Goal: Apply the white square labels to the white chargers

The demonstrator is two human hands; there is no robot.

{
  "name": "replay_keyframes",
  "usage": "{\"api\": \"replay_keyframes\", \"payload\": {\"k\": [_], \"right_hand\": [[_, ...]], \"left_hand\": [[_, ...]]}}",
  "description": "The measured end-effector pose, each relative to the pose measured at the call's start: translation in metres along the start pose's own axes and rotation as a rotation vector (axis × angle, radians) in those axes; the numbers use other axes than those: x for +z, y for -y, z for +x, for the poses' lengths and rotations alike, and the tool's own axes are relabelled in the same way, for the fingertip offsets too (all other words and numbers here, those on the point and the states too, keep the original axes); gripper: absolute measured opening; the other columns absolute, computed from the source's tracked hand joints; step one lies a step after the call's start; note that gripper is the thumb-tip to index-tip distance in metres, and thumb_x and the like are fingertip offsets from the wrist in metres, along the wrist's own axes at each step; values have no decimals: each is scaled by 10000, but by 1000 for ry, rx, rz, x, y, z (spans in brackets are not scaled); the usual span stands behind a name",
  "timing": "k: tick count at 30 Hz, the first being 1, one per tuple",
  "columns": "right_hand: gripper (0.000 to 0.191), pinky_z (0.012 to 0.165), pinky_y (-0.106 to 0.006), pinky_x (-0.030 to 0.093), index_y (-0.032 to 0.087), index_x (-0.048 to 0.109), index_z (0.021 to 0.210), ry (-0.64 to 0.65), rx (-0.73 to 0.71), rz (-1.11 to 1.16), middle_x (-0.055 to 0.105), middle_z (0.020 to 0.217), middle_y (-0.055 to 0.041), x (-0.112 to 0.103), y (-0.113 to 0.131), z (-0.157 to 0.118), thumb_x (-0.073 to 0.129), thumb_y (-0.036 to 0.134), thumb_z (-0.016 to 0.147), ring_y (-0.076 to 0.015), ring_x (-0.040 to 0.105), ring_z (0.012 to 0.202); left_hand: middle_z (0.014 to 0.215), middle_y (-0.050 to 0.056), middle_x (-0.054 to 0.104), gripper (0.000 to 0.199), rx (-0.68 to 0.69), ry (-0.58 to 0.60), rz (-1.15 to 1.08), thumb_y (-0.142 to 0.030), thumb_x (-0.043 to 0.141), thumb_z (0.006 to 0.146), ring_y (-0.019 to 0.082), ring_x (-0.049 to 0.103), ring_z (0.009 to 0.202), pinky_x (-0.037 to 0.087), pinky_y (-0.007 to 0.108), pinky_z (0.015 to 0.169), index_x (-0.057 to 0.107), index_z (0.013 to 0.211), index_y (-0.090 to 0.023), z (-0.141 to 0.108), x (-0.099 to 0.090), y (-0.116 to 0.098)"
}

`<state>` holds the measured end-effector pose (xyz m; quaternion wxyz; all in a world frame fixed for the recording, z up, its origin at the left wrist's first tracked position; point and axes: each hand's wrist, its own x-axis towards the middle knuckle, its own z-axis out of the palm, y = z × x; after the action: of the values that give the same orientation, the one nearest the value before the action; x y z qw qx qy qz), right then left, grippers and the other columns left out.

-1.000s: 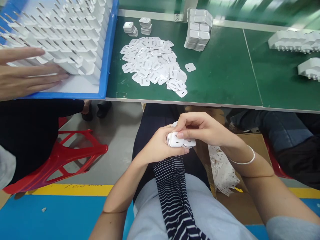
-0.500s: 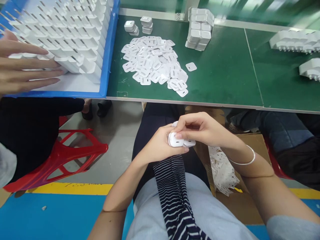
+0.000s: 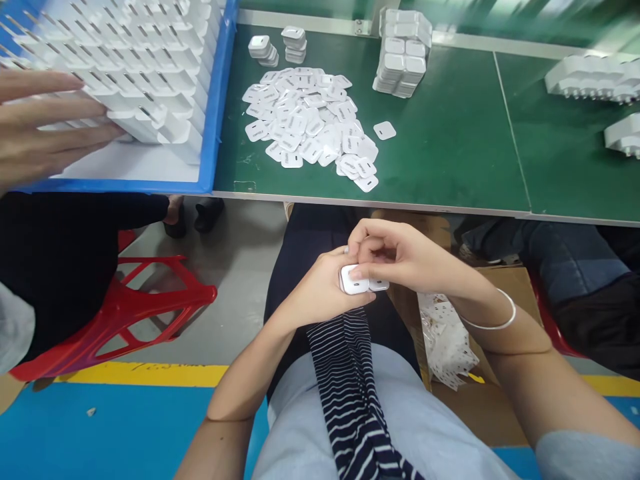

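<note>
Over my lap, my left hand (image 3: 325, 287) is wrapped round some small white square pieces (image 3: 355, 283) with rounded corners and a dark slot. My right hand (image 3: 390, 253) is closed against them from the right, its thumb resting on the top piece; whether its curled fingers pinch anything is hidden. A loose pile of flat white pieces (image 3: 305, 123) lies on the green table (image 3: 450, 147), with one single piece (image 3: 385, 130) to its right. Two short stacks (image 3: 295, 45) stand behind the pile, and a larger block of stacked pieces (image 3: 401, 60) stands further right.
At the left, another person's hand (image 3: 50, 130) reaches into a blue-edged tray (image 3: 209, 133) of white parts with metal pins. White housings (image 3: 590, 77) sit at the far right. Below are a red stool (image 3: 165, 287) and a cardboard box (image 3: 480, 407).
My right fingers have curled and shifted slightly left over the pieces, while my left hand keeps its hold. The view has shifted slightly. The other person's hand has moved a little in the tray.
</note>
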<state>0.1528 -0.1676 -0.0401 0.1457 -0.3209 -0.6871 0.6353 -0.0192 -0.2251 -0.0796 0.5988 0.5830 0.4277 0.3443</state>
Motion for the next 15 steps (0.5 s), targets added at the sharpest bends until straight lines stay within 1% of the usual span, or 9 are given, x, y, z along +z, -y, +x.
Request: {"api": "replay_keyframes", "payload": {"k": [2,4,9,12,15], "right_hand": [[208,553,-214,357,187,499,898,9,10,-4,558,616,58,-1,0,0,701,215,856,-87,446,581],[210,552,-212,350,194,482,891,24,22,-10,551,621,62,-2,0,-1,689,186,853,-85,438,582],[208,546,-211,345,197,478,876,52,66,-7,546,618,62,-2,0,0,684,188,848,-85,429,575],[215,537,-210,348,198,480,863,55,85,-30,554,616,61,-2,1,0,693,221,845,-84,432,565],[230,506,-203,307,199,479,832,24,84,-100,479,554,93,-1,1,-1,710,209,827,-69,380,521]], "left_hand": [[900,15,673,206,33,3,45,-96,762,695,152,649,836,506,246,718,692,883,-141,0,0,0],[884,8,677,188,58,6,72,-88,756,700,143,642,830,501,240,719,696,870,-142,0,0,1],[923,10,691,211,69,12,102,-75,741,716,136,644,830,502,236,716,704,909,-151,0,1,0],[929,11,701,209,72,26,134,-72,731,724,143,648,840,506,244,724,709,913,-160,0,1,-1],[914,10,702,187,92,25,151,-78,738,725,144,643,844,505,244,723,713,890,-163,0,2,0]]}}
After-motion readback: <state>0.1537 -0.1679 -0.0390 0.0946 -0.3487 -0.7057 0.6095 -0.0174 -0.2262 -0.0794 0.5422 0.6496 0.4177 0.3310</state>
